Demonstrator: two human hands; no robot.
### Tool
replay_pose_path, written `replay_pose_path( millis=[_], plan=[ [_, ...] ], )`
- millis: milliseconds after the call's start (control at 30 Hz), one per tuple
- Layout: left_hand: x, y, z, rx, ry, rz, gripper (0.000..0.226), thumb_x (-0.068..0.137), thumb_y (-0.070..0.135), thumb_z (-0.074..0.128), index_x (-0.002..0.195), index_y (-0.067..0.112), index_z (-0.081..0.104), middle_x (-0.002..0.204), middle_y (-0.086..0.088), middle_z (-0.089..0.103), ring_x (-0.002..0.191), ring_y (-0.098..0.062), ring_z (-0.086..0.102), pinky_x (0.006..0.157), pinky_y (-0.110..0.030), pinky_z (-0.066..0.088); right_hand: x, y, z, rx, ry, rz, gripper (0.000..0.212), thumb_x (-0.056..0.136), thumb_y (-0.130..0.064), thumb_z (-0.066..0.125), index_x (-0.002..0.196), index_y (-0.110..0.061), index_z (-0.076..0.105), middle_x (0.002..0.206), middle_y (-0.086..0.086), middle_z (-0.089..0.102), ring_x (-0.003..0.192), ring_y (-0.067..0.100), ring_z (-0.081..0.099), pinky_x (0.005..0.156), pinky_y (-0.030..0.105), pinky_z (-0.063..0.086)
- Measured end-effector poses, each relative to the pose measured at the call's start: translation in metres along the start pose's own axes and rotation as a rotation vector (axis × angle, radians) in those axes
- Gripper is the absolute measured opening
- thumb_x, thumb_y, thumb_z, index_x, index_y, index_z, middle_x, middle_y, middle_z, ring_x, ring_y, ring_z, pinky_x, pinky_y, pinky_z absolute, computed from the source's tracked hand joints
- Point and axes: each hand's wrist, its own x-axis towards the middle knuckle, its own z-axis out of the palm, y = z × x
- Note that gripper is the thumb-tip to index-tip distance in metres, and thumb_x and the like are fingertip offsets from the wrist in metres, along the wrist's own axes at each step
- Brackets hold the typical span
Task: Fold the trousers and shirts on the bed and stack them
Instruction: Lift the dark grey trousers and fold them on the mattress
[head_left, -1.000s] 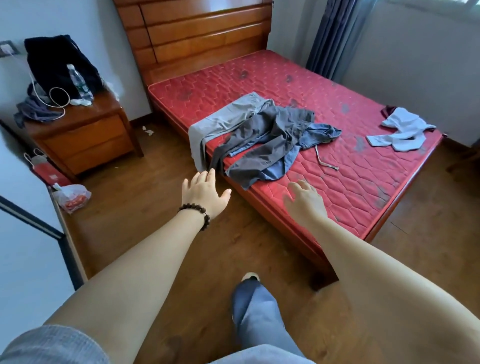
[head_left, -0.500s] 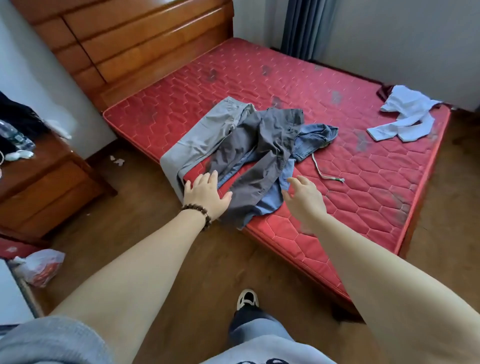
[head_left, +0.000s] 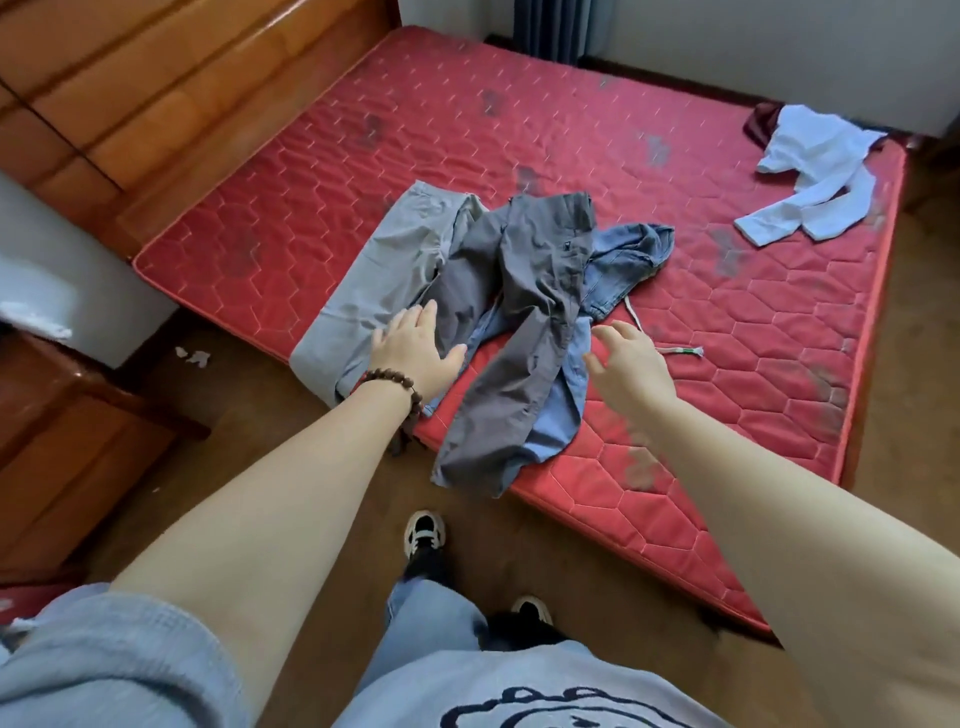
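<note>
Both hands over the trouser pile at the near edge of the bed, nothing gripped.

Left hand (head_left: 415, 353), bead bracelet (head_left: 397, 382) on the wrist, is flat with fingers straight, over the seam between the light grey trousers (head_left: 374, 280) and the dark grey trousers (head_left: 519, 322); contact can't be confirmed. Right hand (head_left: 631, 366) is open, fingers spread and slightly bent, just beside the blue jeans (head_left: 618, 260), holding nothing. Dark grey pair lies on top of the jeans, leg ends hanging off the red mattress (head_left: 519, 130); light grey pair also droops over the edge. Drawstring cord (head_left: 675, 351) lies on the mattress right of the right hand. White shirt (head_left: 815, 176) is crumpled at the far right corner, well apart from the pile.
</note>
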Motion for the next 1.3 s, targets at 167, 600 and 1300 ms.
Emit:
replay_pose_path(
  millis=[167, 600, 1300],
  plan=[
    [0.066, -0.022, -0.002, 0.003, -0.024, 0.074, 0.075, 0.091, 0.052, 0.046, 0.151, 0.013, 0.022, 0.155, -0.006, 0.029, 0.144, -0.021, 0.022, 0.117, -0.047, 0.017, 0.041, -0.019, 0.013, 0.008, 0.007, 0.062, 0.038, 0.093, -0.028, 0.052, 0.127, -0.009, 0.055, 0.128, 0.012, 0.052, 0.123, 0.032, 0.045, 0.099, 0.043, 0.041],
    [0.237, -0.077, -0.006, 0.005, -0.144, 0.336, 0.074, 0.092, 0.052, 0.045, 0.151, 0.014, 0.022, 0.156, -0.005, 0.029, 0.145, -0.021, 0.021, 0.117, -0.045, 0.017, 0.161, -0.105, 0.046, 0.061, 0.076, 0.311, 0.046, 0.095, -0.028, 0.054, 0.137, -0.012, 0.049, 0.149, 0.013, 0.039, 0.139, 0.028, 0.032, 0.112, 0.040, 0.028],
    [0.354, -0.012, 0.056, 0.065, -0.236, 0.436, 0.077, 0.090, 0.056, 0.044, 0.151, 0.016, 0.021, 0.156, -0.007, 0.027, 0.145, -0.022, 0.021, 0.118, -0.045, 0.017, 0.255, -0.033, 0.052, 0.044, 0.018, 0.435, 0.047, 0.096, -0.029, 0.051, 0.140, -0.012, 0.047, 0.151, 0.012, 0.036, 0.140, 0.027, 0.029, 0.111, 0.041, 0.027]
  ],
)
